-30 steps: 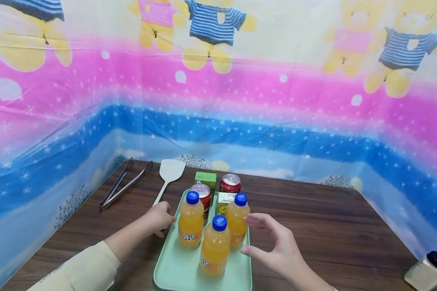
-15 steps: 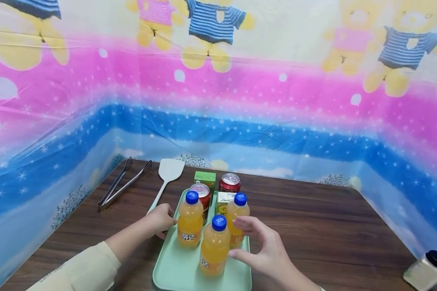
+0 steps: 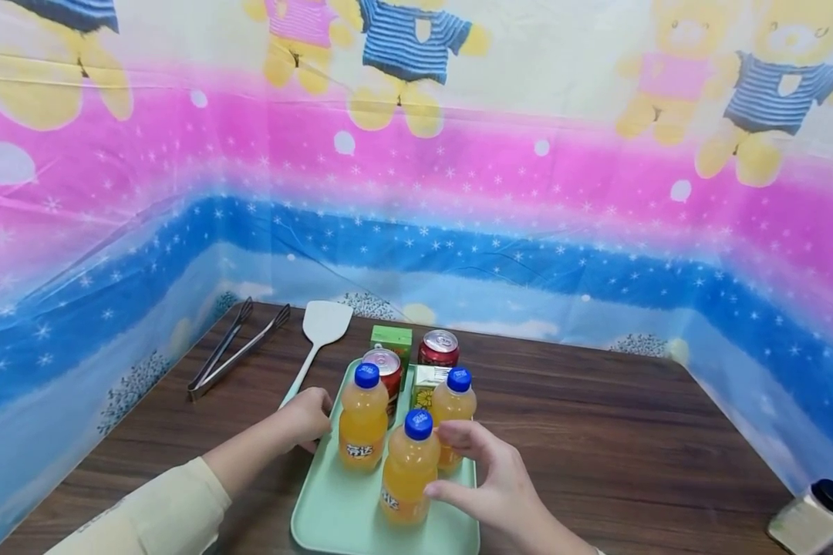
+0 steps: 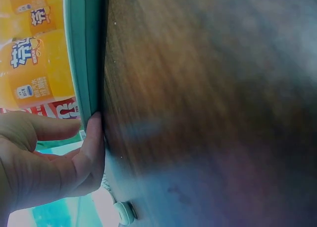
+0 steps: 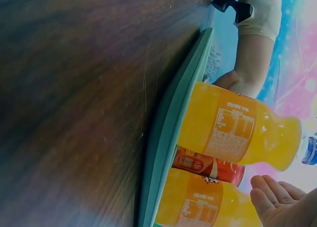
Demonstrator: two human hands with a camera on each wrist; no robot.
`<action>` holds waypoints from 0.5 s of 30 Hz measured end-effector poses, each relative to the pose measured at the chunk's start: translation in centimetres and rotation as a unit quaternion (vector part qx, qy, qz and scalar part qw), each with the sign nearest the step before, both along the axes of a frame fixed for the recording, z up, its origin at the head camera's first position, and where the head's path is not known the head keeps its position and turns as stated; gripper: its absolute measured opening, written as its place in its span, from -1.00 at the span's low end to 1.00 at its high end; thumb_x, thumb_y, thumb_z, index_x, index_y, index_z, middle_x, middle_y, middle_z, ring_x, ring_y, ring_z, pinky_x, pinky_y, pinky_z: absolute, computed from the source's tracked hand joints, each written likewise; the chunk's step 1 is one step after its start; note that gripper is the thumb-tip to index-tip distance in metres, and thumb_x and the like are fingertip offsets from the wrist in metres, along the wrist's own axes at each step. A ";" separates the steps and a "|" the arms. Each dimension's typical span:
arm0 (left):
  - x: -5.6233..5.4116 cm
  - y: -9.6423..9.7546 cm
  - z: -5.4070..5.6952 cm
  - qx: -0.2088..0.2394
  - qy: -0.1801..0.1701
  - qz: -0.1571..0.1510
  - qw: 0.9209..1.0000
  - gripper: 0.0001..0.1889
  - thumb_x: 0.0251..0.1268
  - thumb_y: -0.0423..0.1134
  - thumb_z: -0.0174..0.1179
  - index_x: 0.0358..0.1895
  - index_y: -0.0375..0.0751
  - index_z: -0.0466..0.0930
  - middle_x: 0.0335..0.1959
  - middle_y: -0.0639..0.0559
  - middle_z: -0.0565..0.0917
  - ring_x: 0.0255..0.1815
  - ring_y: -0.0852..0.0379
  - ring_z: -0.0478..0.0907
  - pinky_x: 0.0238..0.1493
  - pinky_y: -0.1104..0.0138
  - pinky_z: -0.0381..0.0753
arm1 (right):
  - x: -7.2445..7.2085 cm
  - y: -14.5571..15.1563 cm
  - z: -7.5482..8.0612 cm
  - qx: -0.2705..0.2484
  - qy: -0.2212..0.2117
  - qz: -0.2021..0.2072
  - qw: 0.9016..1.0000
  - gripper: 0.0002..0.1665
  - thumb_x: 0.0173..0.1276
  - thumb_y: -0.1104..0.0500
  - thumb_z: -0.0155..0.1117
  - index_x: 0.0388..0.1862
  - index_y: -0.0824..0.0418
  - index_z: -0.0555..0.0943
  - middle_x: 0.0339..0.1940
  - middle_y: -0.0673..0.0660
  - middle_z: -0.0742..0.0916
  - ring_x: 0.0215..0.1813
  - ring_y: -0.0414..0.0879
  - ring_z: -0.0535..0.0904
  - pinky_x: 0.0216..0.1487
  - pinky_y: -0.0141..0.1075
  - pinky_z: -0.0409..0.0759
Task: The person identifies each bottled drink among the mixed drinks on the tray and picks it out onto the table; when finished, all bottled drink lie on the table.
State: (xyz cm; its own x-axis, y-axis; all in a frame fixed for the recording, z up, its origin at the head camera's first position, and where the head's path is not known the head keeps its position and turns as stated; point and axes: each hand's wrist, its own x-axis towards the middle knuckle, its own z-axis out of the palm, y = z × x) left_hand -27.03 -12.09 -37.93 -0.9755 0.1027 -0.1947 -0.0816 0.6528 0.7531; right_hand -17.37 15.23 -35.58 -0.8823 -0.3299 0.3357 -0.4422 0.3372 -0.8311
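A pale green tray [image 3: 319,516] carries three orange-drink bottles with blue caps: a left bottle [image 3: 361,432], a front bottle [image 3: 409,478] and a right bottle [image 3: 456,408]. At the tray's left side my left hand [image 3: 307,418] pinches the rim; in the left wrist view its thumb lies inside and its fingers outside the tray edge [image 4: 81,58]. My right hand [image 3: 496,478] is spread beside the front and right bottles, thumb near the front one. In the right wrist view its fingers [image 5: 270,190] look straight, and whether they touch a bottle I cannot tell.
Behind the bottles stand a red can [image 3: 390,374], a green carton [image 3: 392,341], a yellow-and-white carton [image 3: 425,383] and another red can [image 3: 440,349]. Tongs [image 3: 232,358] and a white spatula [image 3: 325,324] lie left. A black-lidded jar [image 3: 812,516] sits at the right.
My right hand has moved left, from beside the right bottle to close by the front bottle. My left hand has settled on the tray's rim; the bottles stay in place.
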 end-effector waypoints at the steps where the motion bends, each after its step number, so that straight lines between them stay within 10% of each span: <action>1: 0.0 0.0 0.0 0.001 0.001 -0.001 1.000 -0.73 0.00 -0.64 0.09 -0.16 -0.53 0.39 -0.39 -0.17 0.47 -0.44 0.02 0.54 -0.55 0.23 0.69 | 0.0 -0.1 0.0 -0.002 -0.002 0.001 1.000 -0.38 0.04 0.09 0.49 0.11 0.12 0.50 0.00 -0.07 0.65 0.06 -0.15 0.55 0.09 -0.05 0.54; 15: -0.1 -0.1 -0.3 -0.010 0.020 -0.009 1.000 -0.75 -0.08 -0.67 0.10 -0.25 -0.50 0.40 -0.42 -0.16 0.45 -0.48 0.01 0.55 -0.59 0.24 0.68 | -0.5 -1.6 -0.8 0.014 -0.020 0.008 1.000 -0.33 0.00 -0.02 0.50 0.10 0.04 0.46 -0.06 -0.11 0.65 0.00 -0.17 0.55 0.03 -0.10 0.59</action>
State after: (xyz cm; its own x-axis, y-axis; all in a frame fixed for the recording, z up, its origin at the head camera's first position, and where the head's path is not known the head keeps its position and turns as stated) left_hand -27.17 -12.21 -38.26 -0.9803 0.1176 -0.1584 -0.0396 0.6694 0.7419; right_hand -17.87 13.59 -36.38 -0.8894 -0.3526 0.2909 -0.4147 0.3548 -0.8379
